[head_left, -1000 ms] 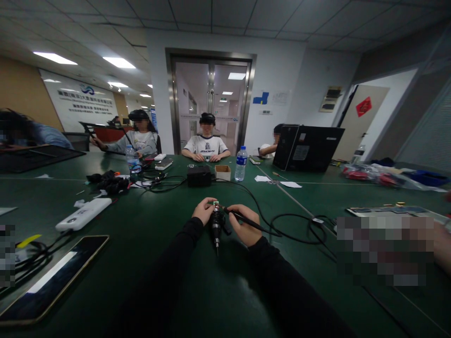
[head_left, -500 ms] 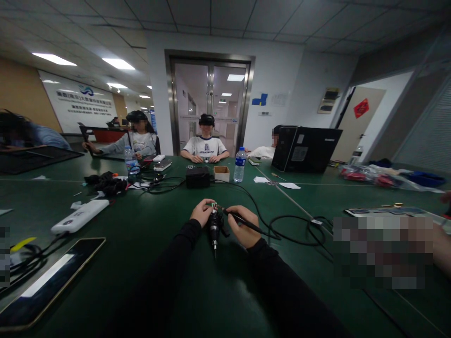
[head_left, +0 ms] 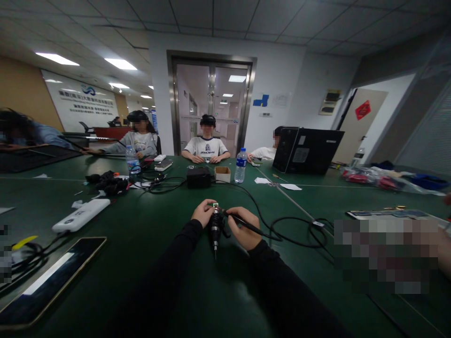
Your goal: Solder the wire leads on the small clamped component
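In the middle of the table a black-and-silver tool points its thin metal tip towards me. A small green-and-white piece shows at its far end. My left hand is closed beside that end, fingertips at the small piece; they partly hide it. Held like a pen in my right hand is a black pen-shaped tool with a cord, much like a soldering iron. Its front end reaches towards the far end of the black-and-silver tool. Whether the two touch I cannot tell.
Beyond my hands stand a black box, a small open carton and a water bottle. A power strip and a phone lie at left. Cable loops lie at right. Several people sit around the table.
My hands and the tools keep almost the same pose. At the far left, a person's dark framed panel has tilted down towards the table. The whole view has shifted slightly.
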The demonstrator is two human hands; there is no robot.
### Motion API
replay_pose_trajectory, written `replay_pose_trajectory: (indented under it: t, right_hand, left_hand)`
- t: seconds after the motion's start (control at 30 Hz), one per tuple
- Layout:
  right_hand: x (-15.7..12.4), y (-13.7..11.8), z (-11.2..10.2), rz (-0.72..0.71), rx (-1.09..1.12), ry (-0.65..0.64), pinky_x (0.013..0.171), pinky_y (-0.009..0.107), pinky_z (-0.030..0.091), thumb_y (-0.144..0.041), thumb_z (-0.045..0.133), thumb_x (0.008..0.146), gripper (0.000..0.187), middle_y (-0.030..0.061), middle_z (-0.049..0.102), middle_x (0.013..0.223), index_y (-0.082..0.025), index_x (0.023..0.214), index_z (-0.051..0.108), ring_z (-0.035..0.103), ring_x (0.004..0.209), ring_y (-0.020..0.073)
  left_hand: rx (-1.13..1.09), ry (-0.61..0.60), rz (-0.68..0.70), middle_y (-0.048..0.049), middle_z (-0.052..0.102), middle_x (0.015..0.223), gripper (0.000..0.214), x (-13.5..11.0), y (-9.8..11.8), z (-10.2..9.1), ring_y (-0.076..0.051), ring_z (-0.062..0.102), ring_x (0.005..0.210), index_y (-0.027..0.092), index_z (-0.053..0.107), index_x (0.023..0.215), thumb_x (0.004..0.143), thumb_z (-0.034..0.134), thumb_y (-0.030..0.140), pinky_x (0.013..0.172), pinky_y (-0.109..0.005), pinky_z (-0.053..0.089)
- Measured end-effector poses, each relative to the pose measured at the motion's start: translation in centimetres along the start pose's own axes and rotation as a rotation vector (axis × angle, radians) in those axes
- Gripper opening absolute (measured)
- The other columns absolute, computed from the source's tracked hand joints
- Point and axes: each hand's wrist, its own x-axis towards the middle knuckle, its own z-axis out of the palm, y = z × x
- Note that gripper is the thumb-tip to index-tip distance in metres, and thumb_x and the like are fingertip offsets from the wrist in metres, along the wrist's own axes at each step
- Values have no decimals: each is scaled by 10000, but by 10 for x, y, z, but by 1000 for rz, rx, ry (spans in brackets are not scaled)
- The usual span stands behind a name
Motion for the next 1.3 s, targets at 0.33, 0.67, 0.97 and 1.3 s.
replay_pose_trajectory:
  t: [0.33,0.67,0.97,1.3]
  right_hand:
    - [2,0,-3,40,-38,24,692,286,496,-179,523,750,122,29,678,745,-205,767,641,627,690,171]
    - [2,-3,-3,39,-21,12,702,283,499,-172,522,746,124,29,685,749,-204,753,642,631,700,170]
    - [2,-2,-1,23,-16,-12,686,282,490,-168,519,745,124,28,676,739,-207,759,636,628,691,170]
    - [3,-2,-3,48,-18,7,669,275,477,-174,525,738,109,19,660,700,-203,731,629,615,667,165]
  left_hand:
    - [-2,12,0,-34,734,789,238,0,1,0,-172,680,790,178,628,941,713,583,123,828,-298,482]
    - [-21,6,-6,-26,727,772,231,-2,4,1,-172,678,782,179,614,940,712,596,147,812,-298,483]
    - [-40,-19,17,-26,721,778,256,-2,5,0,-166,675,785,177,608,946,703,573,105,816,-296,488]
    - [-25,2,-16,-29,727,782,254,-1,4,1,-166,681,783,171,620,949,706,578,109,816,-297,495]
